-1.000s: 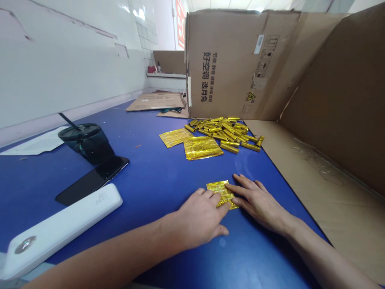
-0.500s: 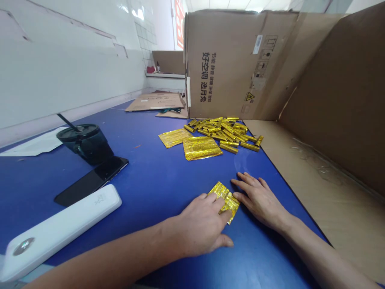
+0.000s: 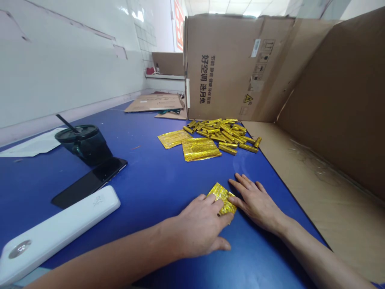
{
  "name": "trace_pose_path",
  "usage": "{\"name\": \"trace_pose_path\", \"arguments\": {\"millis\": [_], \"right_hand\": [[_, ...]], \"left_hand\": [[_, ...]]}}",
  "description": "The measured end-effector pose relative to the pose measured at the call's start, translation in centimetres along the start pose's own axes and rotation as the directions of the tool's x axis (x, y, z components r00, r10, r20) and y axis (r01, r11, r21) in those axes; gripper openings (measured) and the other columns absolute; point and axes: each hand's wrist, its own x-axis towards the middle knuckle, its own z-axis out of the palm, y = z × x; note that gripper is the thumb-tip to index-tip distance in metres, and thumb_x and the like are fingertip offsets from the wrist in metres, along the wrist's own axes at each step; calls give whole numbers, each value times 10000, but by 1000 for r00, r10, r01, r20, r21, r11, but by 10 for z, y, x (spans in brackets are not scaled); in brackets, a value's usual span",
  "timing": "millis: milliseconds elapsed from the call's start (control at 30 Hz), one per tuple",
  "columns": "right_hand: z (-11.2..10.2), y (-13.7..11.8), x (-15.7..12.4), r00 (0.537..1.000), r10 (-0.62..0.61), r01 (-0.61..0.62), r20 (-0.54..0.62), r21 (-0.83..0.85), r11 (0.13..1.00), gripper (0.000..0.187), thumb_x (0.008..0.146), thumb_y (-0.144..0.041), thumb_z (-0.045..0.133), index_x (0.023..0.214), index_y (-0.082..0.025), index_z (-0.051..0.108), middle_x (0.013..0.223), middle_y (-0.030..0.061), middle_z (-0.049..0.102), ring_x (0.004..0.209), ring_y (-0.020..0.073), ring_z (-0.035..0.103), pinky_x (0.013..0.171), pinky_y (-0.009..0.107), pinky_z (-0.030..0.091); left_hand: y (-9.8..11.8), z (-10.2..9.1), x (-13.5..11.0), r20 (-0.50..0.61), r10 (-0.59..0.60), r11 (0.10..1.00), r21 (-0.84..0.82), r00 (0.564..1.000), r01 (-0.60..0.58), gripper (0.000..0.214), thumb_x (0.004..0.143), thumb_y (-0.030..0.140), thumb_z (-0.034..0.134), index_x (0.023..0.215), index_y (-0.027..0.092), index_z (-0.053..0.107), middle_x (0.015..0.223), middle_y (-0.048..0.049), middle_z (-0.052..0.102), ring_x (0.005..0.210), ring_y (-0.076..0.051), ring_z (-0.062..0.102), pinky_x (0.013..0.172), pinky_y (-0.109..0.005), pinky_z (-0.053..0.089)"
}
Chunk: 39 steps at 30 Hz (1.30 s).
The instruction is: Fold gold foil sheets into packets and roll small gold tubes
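pressing my left fingers (image 3: 214,204) flat on the crumpled gold foil square (image 3: 221,197), not gripping it, on the blue table (image 3: 144,188). my right fingers (image 3: 242,185) spread wide just beside it, thumb at its edge. rolled foil tubes (image 3: 218,132) and flat foil sheets (image 3: 200,149) lie farther ahead.

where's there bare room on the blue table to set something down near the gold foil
Bare blue tabletop shows between the black phone and the flat foil sheet, running down to the left hand. A narrower strip lies between that sheet and the right hand. It is crowded at the foil rolls against the cardboard box.
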Motion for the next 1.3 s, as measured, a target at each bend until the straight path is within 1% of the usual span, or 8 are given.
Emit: {"name": "trace_pose_path", "arguments": {"millis": [267, 500, 733, 933, 1300], "right_hand": [[-1, 2, 0, 1000, 4, -4, -18, 17, 1000, 566, 796, -555, 324, 1255, -229, 378, 1357, 98, 300, 1242, 261, 229, 950, 524, 214], [0, 4, 2, 1000, 16, -16, -22, 12, 1000, 511, 820, -505, 320, 1250, -235, 385, 1357, 76, 307, 1243, 246, 231, 954, 508, 225], [0, 4, 2, 999, 16, -15, -30, 26, 1000, 516, 806, -510, 346, 1239, -233, 398, 1354, 88, 309, 1238, 255, 241, 948, 522, 223], [2, 4, 3, 998, 36, -35, -61, 18, 999, 554, 799, -520, 354, 1240, -188, 397, 1349, 124, 309, 1236, 257, 245, 956, 509, 221], [4, 6, 3, 998, 26, -25, -57, 28, 999, 550, 804, -523, 341, 1239, -192, 402, 1349, 130, 306, 1241, 266, 228, 952, 517, 219]], "left_hand": [[1, 2, 0, -4, 12, 999, 45, 1000, -11, 545, 712, 523, 529, 1142, 194, 467, 1018, -99, 531, 944, -268, 465, 736, -352, 373], [3, 2, 0, 1, 12, 999, 50, 1000, -12, 562, 694, 530, 546, 1143, 201, 465, 1003, -90, 529, 934, -265, 466, 736, -355, 378], [3, 7, 0, -16, 7, 997, 70, 1000, -6, 544, 698, 549, 524, 1130, 222, 475, 978, -85, 527, 895, -260, 474, 723, -361, 374], [4, 7, 0, -29, 6, 998, 65, 1000, -4, 547, 700, 557, 517, 1128, 220, 476, 997, -94, 521, 921, -267, 461, 747, -368, 368], [4, 7, 0, -21, 9, 998, 55, 1000, -8, 571, 682, 550, 542, 1142, 221, 465, 998, -104, 512, 923, -274, 459, 747, -384, 382]]}}
